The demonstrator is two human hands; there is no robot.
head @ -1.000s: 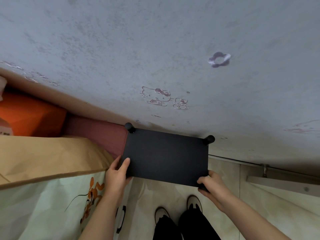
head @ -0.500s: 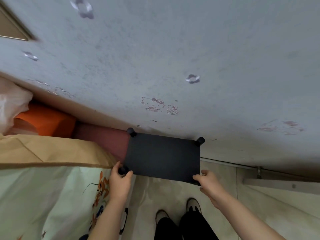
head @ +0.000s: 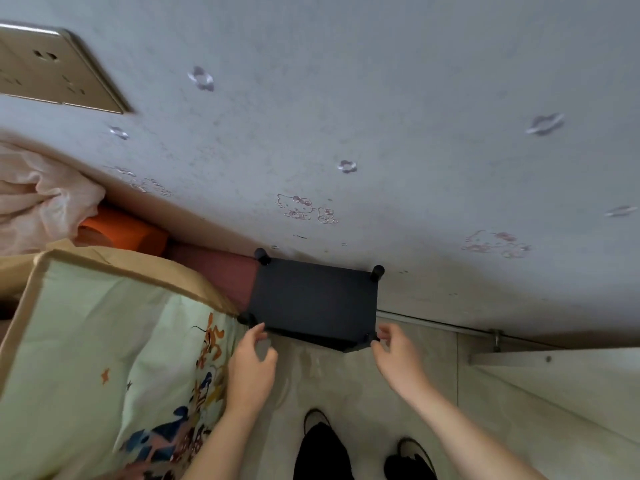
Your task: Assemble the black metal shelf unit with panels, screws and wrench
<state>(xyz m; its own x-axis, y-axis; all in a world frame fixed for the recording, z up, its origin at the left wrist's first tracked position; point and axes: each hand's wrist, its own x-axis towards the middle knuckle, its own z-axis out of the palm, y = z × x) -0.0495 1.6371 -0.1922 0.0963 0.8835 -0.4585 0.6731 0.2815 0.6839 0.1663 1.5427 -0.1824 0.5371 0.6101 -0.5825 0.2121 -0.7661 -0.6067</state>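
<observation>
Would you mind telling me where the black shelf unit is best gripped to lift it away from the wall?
Probably by the two near corners of the black shelf unit, coming from the front. Its far edge sits against the wall and a cloth box crowds its left, so only the near edge is free. The left hand and right hand are already there.

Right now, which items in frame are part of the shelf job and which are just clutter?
Job:
- black shelf unit, set against the wall
- left hand and right hand, at its near corners; grip unclear

Clutter:
- cartoon-print storage box
- orange box
- pink cloth
- wall socket
- shoes
</observation>
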